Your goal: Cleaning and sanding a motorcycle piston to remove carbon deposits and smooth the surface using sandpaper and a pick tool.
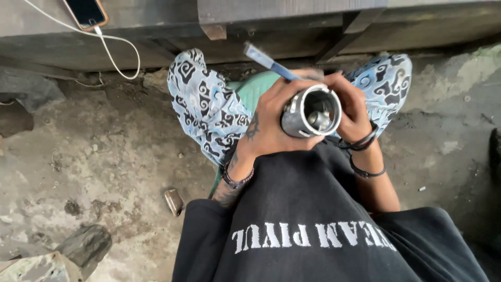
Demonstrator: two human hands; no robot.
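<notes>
Both forearms bend inward over the lap. The left hand (271,122) is curled in a closed grip, wrist banded; the right hand (355,107) is curled close beside it.

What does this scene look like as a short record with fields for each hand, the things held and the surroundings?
left hand: wraps around a hollow grey metal cylinder
right hand: on the cylinder's far side, holding a thin blue-handled tool
cylinder: open end faces the camera, metal part inside
clothing: black printed shirt, blue patterned trousers
surroundings: dirty concrete floor, phone with white cable on a dark ledge
</notes>
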